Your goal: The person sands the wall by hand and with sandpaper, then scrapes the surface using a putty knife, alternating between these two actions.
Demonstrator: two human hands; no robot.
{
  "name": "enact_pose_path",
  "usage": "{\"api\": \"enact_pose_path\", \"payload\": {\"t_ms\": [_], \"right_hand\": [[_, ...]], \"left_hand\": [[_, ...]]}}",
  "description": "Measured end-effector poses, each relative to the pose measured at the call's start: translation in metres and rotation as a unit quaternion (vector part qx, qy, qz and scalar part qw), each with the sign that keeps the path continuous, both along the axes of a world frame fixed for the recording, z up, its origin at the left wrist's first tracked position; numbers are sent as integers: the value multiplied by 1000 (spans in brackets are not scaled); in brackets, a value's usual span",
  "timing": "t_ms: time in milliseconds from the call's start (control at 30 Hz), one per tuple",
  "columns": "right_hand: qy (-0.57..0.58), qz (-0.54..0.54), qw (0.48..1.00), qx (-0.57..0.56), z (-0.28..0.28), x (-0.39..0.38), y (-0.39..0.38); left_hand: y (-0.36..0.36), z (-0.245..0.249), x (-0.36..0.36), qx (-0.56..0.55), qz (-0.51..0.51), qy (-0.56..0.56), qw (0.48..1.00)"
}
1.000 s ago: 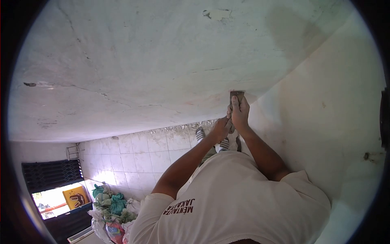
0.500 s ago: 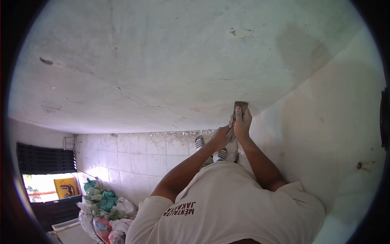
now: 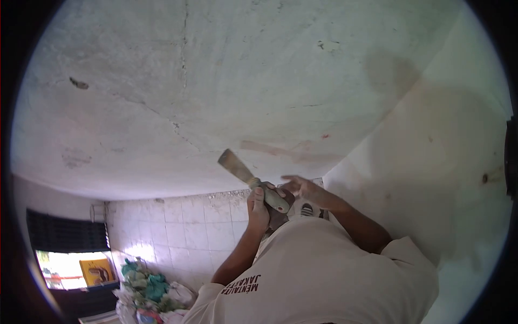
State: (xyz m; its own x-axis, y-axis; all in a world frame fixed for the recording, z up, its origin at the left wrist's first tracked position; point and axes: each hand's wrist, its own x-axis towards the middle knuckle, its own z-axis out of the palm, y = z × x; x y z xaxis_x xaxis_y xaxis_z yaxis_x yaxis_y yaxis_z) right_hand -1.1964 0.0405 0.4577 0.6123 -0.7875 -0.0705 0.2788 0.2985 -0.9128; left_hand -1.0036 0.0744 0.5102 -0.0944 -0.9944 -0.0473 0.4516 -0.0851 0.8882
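My left hand (image 3: 259, 210) is closed around the grey handle of a putty knife (image 3: 275, 200). Its worn, dusty blade points up and left, apart from the wall. Against the handle's lower end shows a dark brown piece (image 3: 278, 220) whose kind I cannot make out. Just to the right, my right hand (image 3: 308, 191) has its fingers stretched toward the handle end. Nothing I can make out is gripped in it. In front stands the pale plastered wall (image 3: 226, 102), with cracks, chips and a faint reddish-brown smear.
A second wall (image 3: 399, 178) meets the first at a corner on the right. Whitish floor tiles (image 3: 178, 229) carry crumbs along the wall's foot. A heap of filled plastic bags (image 3: 154, 289) lies lower left, near a window opening with a dark blind (image 3: 67, 229).
The hands have come off the wall near the corner and moved left and down. My right hand has let go of the putty knife, now held in my left with its blade showing.
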Motion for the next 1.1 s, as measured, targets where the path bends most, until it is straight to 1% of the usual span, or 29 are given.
{"api": "enact_pose_path", "payload": {"t_ms": [67,100,200,233,333,367,400,467,500,600,633,667,733,767,800,867,933,1000,1033,1067,1100], "right_hand": [[-49,29,998,20,13,21,16],[-40,-7,999,18,16,29,22],[-84,14,996,-12,26,50,21],[-78,9,996,36,33,53,21],[-74,17,997,-18,42,70,14],[-35,-12,998,42,59,78,14],[-29,-40,999,14,62,89,13],[-16,-95,995,-40,66,112,14],[9,-112,992,-50,71,119,15],[116,-189,973,-70,76,136,17],[127,-211,969,-17,86,136,21],[107,-273,956,5,81,140,21],[70,-388,918,46,62,142,23],[114,-456,882,35,49,136,22],[157,-519,840,25,40,128,20],[274,-643,715,-16,31,108,15],[317,-723,610,-65,20,87,4],[324,-765,548,-97,9,65,-19],[329,-782,517,-112,6,61,-28],[298,-778,545,-97,8,65,-35],[267,-771,573,-83,11,70,-46]], "left_hand": [[-5,7,4,-8,13,37,999],[-8,9,4,-11,16,25,999],[-17,15,21,-65,-24,-12,998],[-19,16,30,-70,-37,-14,997],[-29,25,60,-120,-74,-13,990],[-33,41,68,-134,-116,-8,984],[-40,48,80,-185,-130,-82,971],[-53,62,108,-286,-154,-222,919],[-53,82,114,-260,-182,-240,917],[-74,99,137,-334,-154,-256,894],[-80,97,150,-307,-140,-234,912],[-90,97,163,-320,-137,-222,911],[-106,102,185,-311,-147,-162,925],[-115,108,193,-330,-152,-144,920],[-122,115,200,-349,-157,-126,915],[-127,128,212,-358,-105,-104,922],[-138,143,223,-415,-55,-154,895],[-146,153,227,-459,3,-172,872],[-147,155,233,-440,-8,-157,884],[-147,157,235,-420,-17,-143,896],[-148,156,233,-425,-15,-153,892]]}}
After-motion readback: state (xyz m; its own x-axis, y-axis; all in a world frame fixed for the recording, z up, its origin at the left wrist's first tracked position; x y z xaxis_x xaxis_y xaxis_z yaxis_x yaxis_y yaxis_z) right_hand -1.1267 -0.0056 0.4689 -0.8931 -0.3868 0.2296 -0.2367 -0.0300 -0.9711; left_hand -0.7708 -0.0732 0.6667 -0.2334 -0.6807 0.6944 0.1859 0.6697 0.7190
